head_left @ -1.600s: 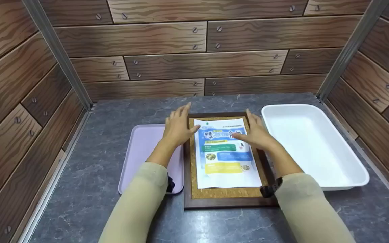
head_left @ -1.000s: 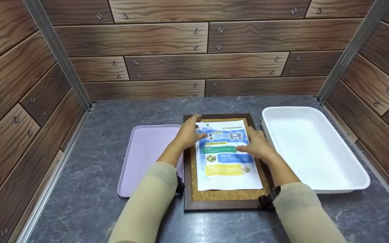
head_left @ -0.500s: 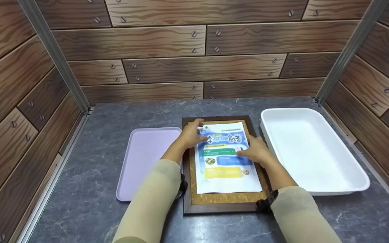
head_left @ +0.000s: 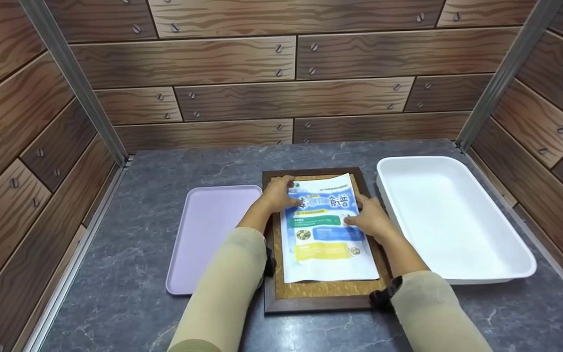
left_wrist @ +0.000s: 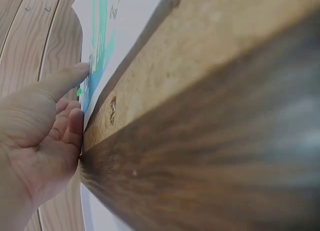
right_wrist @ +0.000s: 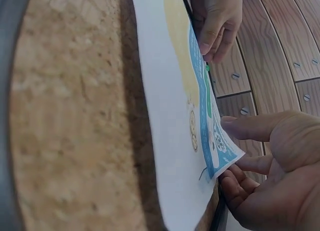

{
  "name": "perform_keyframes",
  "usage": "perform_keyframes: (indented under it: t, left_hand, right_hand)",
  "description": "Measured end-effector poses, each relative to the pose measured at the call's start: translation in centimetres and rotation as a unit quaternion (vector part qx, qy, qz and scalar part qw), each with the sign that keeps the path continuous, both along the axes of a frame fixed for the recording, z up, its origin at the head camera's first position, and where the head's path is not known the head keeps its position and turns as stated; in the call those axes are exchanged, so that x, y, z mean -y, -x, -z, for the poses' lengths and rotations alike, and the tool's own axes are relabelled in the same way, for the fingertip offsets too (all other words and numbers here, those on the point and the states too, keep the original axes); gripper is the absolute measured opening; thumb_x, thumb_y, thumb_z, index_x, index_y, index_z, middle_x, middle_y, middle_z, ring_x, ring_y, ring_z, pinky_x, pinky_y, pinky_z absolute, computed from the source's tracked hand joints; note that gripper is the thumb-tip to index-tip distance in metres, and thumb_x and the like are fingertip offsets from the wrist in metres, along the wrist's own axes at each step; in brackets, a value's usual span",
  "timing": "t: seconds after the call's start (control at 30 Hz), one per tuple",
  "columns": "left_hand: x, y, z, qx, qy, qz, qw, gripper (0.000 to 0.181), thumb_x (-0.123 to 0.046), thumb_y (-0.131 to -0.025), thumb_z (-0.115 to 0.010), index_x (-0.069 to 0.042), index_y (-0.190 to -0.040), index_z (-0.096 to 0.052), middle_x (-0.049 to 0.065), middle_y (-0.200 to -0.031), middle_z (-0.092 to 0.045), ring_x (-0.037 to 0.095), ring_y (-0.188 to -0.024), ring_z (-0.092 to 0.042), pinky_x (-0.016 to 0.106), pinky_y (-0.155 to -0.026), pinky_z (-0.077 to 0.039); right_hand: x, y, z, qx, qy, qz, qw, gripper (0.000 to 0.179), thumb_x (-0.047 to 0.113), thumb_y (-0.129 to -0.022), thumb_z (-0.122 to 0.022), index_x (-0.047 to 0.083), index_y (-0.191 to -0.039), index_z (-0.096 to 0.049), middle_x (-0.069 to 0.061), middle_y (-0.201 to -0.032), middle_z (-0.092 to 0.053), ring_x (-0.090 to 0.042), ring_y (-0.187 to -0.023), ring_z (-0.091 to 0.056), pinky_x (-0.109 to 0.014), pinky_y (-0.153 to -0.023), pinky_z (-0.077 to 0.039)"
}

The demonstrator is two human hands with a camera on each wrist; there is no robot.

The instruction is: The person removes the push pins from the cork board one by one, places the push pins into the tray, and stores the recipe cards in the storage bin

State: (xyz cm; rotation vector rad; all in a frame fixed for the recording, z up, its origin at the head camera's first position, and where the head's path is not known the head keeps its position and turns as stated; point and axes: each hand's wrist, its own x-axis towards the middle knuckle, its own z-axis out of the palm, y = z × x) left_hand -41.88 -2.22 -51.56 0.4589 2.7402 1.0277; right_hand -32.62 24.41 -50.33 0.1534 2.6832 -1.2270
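A printed paper sheet (head_left: 330,233) with blue, green and yellow blocks lies over a cork board (head_left: 325,289) in a dark wooden frame (head_left: 318,306). My left hand (head_left: 277,194) pinches the sheet's upper left edge, thumb on top. A small green pin-like piece (head_left: 296,185) shows close to its fingertips. At the right edge, my right hand (head_left: 370,215) pinches the sheet between its thumb and the fingers beneath. In the right wrist view the sheet (right_wrist: 165,116) stands off the cork, casting a shadow, with its corner bent up at the right hand (right_wrist: 280,161).
A lilac tray (head_left: 203,234) lies left of the frame, partly behind the left sleeve. To the right stands a deep white tray (head_left: 457,220). All rest on a dark marbled tabletop (head_left: 120,274), with wood-patterned walls (head_left: 242,58) at the back and sides.
Both hands have moved in from beside the frame onto the sheet's edges. The sheet's top right corner has risen slightly. The view has shifted a little.
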Motion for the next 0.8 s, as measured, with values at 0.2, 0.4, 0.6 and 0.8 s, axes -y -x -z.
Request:
perform_keyframes:
  t: [0.2, 0.4, 0.6, 0.8]
  left_hand:
    - [-0.1, 0.3, -0.2, 0.005, 0.003, -0.002, 1.0000, 0.073, -0.026, -0.095, -0.086, -0.007, -0.157, -0.052, 0.014, -0.150, -0.064, 0.037, -0.154, -0.049, 0.047, -0.132, -0.036]
    - [-0.4, 0.5, -0.3, 0.000, 0.015, -0.007, 0.9999, 0.061, -0.027, -0.098, -0.083, -0.009, -0.151, -0.060, 0.015, -0.148, -0.068, 0.037, -0.152, -0.051, 0.046, -0.132, -0.037]
    - [-1.0, 0.6, -0.2, -0.006, 0.002, -0.037, 0.9993, 0.049, -0.024, -0.100, -0.080, -0.009, -0.144, -0.067, 0.014, -0.143, -0.071, 0.033, -0.141, -0.061, 0.046, -0.122, -0.047]
    - [-1.5, 0.6, 0.2, -0.021, -0.012, -0.092, 0.9954, 0.034, -0.021, -0.102, -0.077, -0.011, -0.135, -0.074, 0.011, -0.135, -0.076, 0.030, -0.131, -0.068, 0.044, -0.116, -0.052]
  right_hand:
    - [-0.1, 0.1, 0.3, -0.030, 0.039, 0.003, 0.9988, 0.086, 0.001, -0.098, -0.072, 0.001, -0.171, -0.026, -0.032, -0.148, -0.042, -0.043, -0.132, -0.051, -0.054, -0.117, -0.046]
    - [0.0, 0.2, 0.5, -0.038, 0.069, 0.007, 0.9969, 0.086, -0.006, -0.095, -0.070, 0.001, -0.170, -0.028, -0.032, -0.145, -0.049, -0.039, -0.129, -0.054, -0.046, -0.110, -0.049]
    - [-0.2, 0.4, 0.7, -0.039, 0.074, 0.013, 0.9964, 0.081, -0.007, -0.097, -0.065, 0.000, -0.169, -0.028, -0.032, -0.145, -0.054, -0.036, -0.124, -0.060, -0.039, -0.103, -0.052]
    - [-0.5, 0.4, 0.7, -0.017, 0.079, 0.003, 0.9967, 0.072, -0.002, -0.098, -0.062, 0.004, -0.165, -0.039, -0.031, -0.152, -0.054, -0.036, -0.123, -0.062, -0.035, -0.096, -0.055]
